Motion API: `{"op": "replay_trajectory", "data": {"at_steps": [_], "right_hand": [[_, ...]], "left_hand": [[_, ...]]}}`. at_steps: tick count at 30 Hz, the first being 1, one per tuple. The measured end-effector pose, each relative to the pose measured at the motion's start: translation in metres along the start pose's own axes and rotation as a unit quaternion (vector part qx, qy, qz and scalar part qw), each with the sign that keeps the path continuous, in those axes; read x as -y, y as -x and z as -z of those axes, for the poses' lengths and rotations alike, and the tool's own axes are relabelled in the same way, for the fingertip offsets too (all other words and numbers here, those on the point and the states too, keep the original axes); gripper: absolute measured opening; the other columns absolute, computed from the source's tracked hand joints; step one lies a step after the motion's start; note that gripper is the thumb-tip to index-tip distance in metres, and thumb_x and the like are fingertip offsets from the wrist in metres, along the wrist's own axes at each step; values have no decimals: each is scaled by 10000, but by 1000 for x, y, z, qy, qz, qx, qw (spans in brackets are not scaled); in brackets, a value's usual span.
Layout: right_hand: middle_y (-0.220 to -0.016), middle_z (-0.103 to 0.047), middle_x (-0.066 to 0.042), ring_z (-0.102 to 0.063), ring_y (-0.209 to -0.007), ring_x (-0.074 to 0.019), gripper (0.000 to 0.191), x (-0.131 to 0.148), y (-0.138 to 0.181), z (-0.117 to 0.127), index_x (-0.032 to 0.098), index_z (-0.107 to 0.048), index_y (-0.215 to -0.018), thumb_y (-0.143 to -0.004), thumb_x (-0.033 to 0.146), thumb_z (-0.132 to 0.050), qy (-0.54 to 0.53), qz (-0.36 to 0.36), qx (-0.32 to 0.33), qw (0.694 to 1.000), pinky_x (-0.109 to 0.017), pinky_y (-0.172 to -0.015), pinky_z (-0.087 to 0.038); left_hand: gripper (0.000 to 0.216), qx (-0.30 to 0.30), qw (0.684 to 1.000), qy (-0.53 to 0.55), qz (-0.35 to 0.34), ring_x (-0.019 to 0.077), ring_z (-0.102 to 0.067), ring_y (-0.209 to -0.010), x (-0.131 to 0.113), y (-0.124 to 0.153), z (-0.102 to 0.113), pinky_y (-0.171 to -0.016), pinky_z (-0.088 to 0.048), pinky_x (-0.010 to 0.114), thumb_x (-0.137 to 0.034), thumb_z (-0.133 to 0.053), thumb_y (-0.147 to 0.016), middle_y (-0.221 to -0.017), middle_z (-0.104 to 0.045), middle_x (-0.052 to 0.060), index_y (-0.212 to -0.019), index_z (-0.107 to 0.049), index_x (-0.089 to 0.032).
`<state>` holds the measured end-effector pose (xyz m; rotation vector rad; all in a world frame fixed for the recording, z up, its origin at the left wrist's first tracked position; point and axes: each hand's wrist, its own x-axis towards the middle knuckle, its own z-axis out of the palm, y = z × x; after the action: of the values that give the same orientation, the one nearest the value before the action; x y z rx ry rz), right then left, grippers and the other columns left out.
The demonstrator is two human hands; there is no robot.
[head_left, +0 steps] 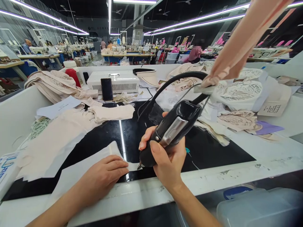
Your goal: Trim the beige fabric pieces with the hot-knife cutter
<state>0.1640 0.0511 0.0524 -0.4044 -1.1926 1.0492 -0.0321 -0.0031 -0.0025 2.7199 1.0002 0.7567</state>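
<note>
My right hand is wrapped round a black hand-held cutting tool with a silver lever. Its tip touches the edge of a white fabric piece on the black glass worktop. A thick black cable arcs from the tool toward the back. My left hand lies flat on the white fabric with its fingers together and extended, pressing it down just left of the tool tip.
Beige fabric pieces lie at left, lace pieces in plastic bags at right. A white control box with a phone leaning on it stands behind. A clear plastic bin sits low right. Other workers sit at distant sewing tables.
</note>
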Motion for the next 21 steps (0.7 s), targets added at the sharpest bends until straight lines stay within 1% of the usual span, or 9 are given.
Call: {"op": "replay_trajectory", "data": {"at_steps": [2, 5, 8, 11, 14, 18, 21], "right_hand": [[-863, -688, 51, -641, -617, -89, 263, 0, -1, 1, 298, -585, -1086, -895, 275, -764, 5, -4, -2, 1000, -225, -581, -563], [-857, -693, 47, -645, -613, -98, 310, 0, -6, 4, 292, -593, -1102, -859, 265, -784, 17, -4, -5, 1000, -232, -569, -563], [-837, -689, 49, -638, -595, -102, 325, -1, -13, 8, 285, -591, -1095, -835, 243, -782, 31, 2, -13, 999, -239, -558, -560], [-821, -682, 49, -623, -570, -108, 354, -3, -23, 12, 284, -570, -1098, -816, 236, -778, 53, 12, -29, 998, -257, -551, -553], [-808, -666, 46, -605, -554, -120, 370, -5, -32, 15, 279, -537, -1100, -808, 254, -762, 70, 19, -39, 997, -274, -528, -530], [-819, -635, 37, -598, -604, -137, 411, -8, -40, 15, 268, -516, -1141, -801, 257, -746, 86, 18, -47, 995, -301, -569, -523], [-847, -632, 26, -598, -644, -144, 435, -8, -42, 13, 261, -515, -1168, -801, 273, -748, 85, 19, -53, 995, -308, -597, -519]], "left_hand": [[270, -13, 1000, 6, 11, 203, -644, -1195, -2, 0, 2, -1057, -553, 316, -137, -438, -1082, -1247, -726, 81, -1223, -666, -167], [264, -37, 998, 6, 48, 180, -648, -1222, -1, 2, 8, -1094, -531, 306, -175, -457, -1089, -1300, -703, 77, -1231, -679, -198], [249, -42, 997, -7, 71, 170, -670, -1199, 6, 7, 16, -1063, -557, 288, -223, -485, -1090, -1296, -707, 51, -1216, -699, -228], [251, -15, 996, -16, 81, 166, -695, -1148, 13, 13, 22, -1019, -583, 278, -256, -487, -1092, -1247, -726, 32, -1194, -716, -246], [279, 17, 995, -10, 95, 167, -698, -1125, 14, 17, 24, -990, -589, 272, -263, -452, -1102, -1230, -723, 40, -1196, -714, -249], [282, 43, 991, 5, 127, 168, -692, -1104, 4, 15, 25, -961, -584, 258, -282, -444, -1102, -1228, -709, 37, -1194, -710, -266], [267, 85, 982, 29, 168, 160, -706, -1038, -4, 5, 31, -924, -581, 241, -272, -456, -1088, -1171, -713, 18, -1162, -713, -283]]}}
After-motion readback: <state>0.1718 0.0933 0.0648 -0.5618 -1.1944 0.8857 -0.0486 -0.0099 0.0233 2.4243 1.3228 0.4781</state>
